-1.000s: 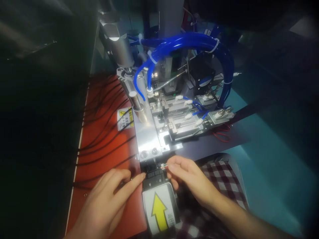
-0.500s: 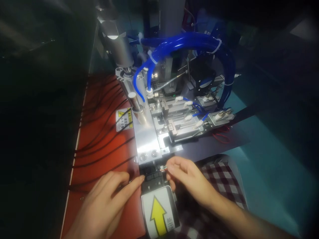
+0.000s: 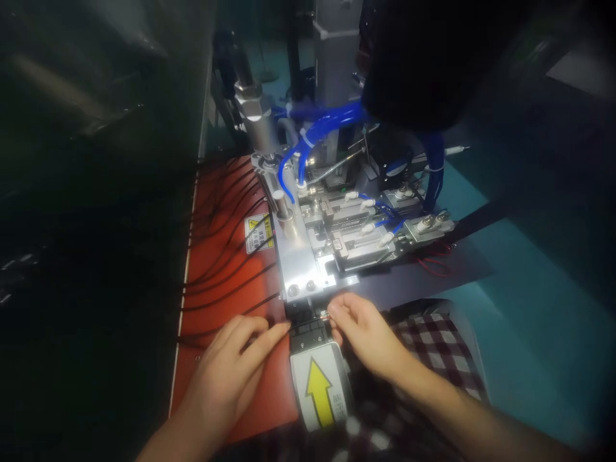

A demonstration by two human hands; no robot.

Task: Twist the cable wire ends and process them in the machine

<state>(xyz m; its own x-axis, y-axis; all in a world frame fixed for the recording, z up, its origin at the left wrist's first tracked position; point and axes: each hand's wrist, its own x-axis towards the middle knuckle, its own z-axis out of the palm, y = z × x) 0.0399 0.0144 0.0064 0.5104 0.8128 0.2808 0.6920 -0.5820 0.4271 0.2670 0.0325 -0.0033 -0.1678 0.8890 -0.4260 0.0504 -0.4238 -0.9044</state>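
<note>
My right hand (image 3: 360,327) pinches a small connector with thin coloured wires (image 3: 325,315) at the right side of a black fixture (image 3: 308,333). My left hand (image 3: 235,362) is at the fixture's left edge, its index finger stretched toward the black block and the other fingers curled; whether it holds a black cable there is too small to tell. Just below the fixture is a white cover with a yellow arrow (image 3: 319,391). Above it a metal plate (image 3: 301,266) carries two bolts near its front end.
Pneumatic cylinders (image 3: 363,240) with blue tubes (image 3: 332,119) stand beyond my right hand. Black cables cross the red surface (image 3: 216,273) on the left, near a warning label (image 3: 258,233). A dark blurred shape (image 3: 414,64) covers the upper right. Checked cloth (image 3: 437,340) shows below.
The view has shifted, so the machine sits further right and most of it lower. A dark shape now covers part of the blue tubes. Both hands keep nearly the same pose at the fixture.
</note>
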